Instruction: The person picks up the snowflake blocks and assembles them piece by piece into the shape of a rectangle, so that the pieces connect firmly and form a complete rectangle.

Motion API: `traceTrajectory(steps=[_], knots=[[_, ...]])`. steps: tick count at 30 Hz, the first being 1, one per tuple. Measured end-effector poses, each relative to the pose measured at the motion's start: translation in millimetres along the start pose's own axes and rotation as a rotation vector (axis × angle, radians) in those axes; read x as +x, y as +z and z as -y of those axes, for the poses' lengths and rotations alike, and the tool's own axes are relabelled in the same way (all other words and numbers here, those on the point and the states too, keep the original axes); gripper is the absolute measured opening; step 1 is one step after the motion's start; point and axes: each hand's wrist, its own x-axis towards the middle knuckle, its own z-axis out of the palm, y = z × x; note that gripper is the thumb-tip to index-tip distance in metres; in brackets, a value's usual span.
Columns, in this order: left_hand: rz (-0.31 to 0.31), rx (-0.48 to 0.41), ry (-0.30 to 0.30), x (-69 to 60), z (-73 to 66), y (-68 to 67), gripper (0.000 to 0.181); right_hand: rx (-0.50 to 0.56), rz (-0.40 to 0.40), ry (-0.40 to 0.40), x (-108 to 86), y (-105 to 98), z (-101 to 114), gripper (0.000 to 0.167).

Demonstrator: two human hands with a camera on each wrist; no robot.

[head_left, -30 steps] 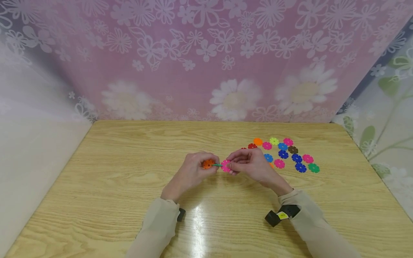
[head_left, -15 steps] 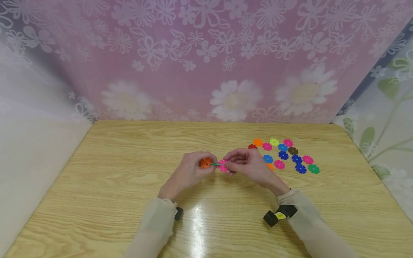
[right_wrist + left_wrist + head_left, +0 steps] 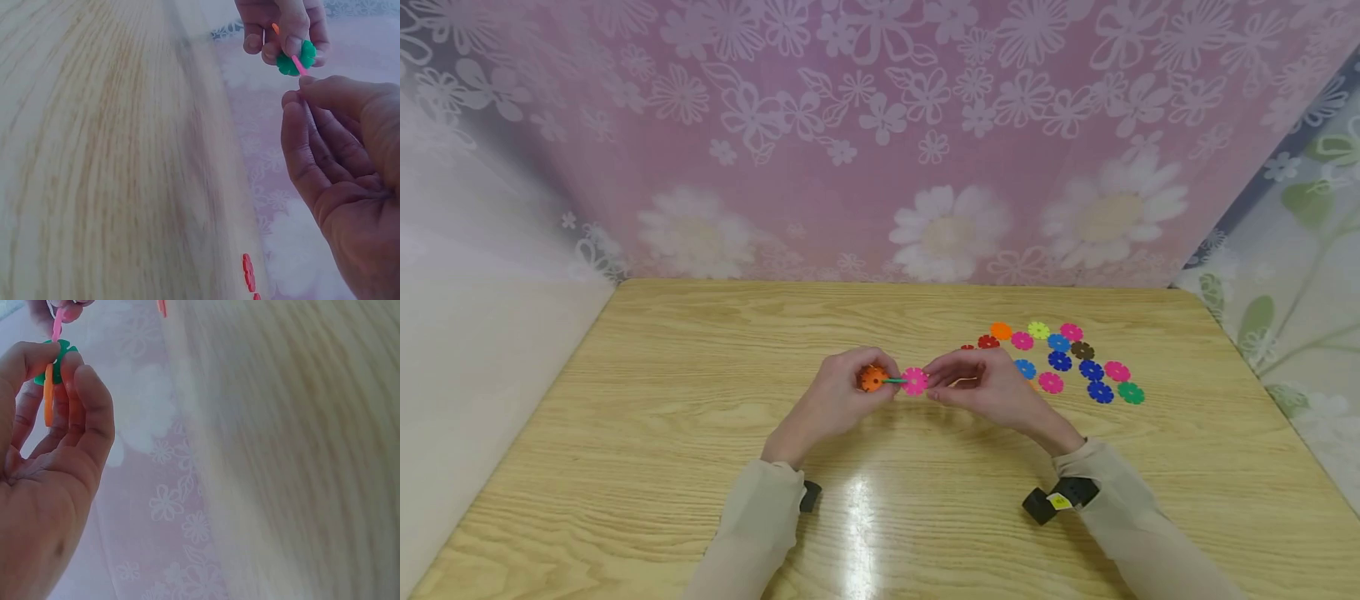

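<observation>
Three notched plastic discs are joined in a row between my hands, above the table. An orange disc (image 3: 872,380) sits at the left, a green disc (image 3: 291,65) seen edge-on in the head view is in the middle, and a pink disc (image 3: 914,382) is at the right. With thumb and fingers my left hand (image 3: 838,396) pinches the green disc; the orange one lies inside its curled fingers. My right hand (image 3: 992,390) pinches the right edge of the pink disc between thumb and fingertip, as the right wrist view shows.
Loose flower-shaped discs in several colours lie flat at the table's right rear, among them a blue disc (image 3: 1101,392), a brown disc (image 3: 1082,351) and a green disc (image 3: 1131,393). My right hand hides part of this group. A floral curtain (image 3: 820,167) hangs behind the wooden table (image 3: 700,350).
My left hand and the joined discs have shifted slightly left. The right fingers have drawn back to the pink disc's right edge, so more of its face shows.
</observation>
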Motion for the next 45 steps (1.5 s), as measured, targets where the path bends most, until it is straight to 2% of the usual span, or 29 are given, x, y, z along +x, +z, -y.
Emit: traceTrajectory(steps=[9,21,24,28,39,45], knots=[[0.031,0.007,0.006,1.1,-3.9,1.8,0.022,0.052,-0.032,-0.018,1.5,5,-1,0.021],[-0.006,0.041,0.047,2.4,-2.8,2.1,0.021,0.079,-0.004,-0.021,3.2,5,1,0.018],[-0.006,0.059,0.075,3.1,-2.3,1.7,0.022,0.079,0.006,-0.024,3.3,5,1,0.017],[0.009,0.068,0.095,3.1,-0.9,1.2,0.019,0.039,-0.004,-0.005,0.7,2,1,0.019],[0.01,0.052,0.055,0.1,3.7,0.6,0.017,-0.084,-0.083,0.02,-14.6,-23,-15,0.023],[0.014,0.038,0.064,-0.7,5.0,0.4,0.015,-0.188,-0.111,0.052,-23.1,-39,-26,0.023]])
